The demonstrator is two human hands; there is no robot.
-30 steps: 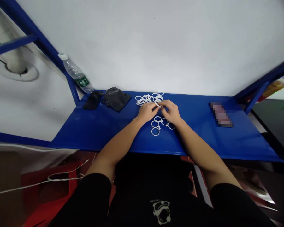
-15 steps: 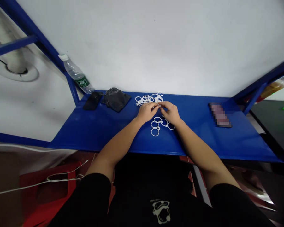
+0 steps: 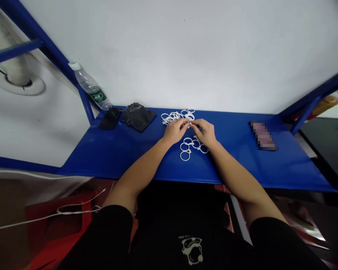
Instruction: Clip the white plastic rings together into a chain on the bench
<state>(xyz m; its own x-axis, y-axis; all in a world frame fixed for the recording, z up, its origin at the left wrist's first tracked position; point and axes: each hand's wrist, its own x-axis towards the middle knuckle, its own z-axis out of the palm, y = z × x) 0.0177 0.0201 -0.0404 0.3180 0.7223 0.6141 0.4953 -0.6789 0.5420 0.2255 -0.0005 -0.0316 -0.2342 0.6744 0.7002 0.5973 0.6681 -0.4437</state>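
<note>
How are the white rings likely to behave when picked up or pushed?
The rings look thin, so probably light and easily scattered by a push. Lying flat, they seem unlikely to roll. They hold round shapes, suggesting stiffness.

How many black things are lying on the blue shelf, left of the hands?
2. A flat black slab lies by the water bottle; a crumpled black pouch lies just right of it, left of the white rings. Nothing seems hidden.
</note>
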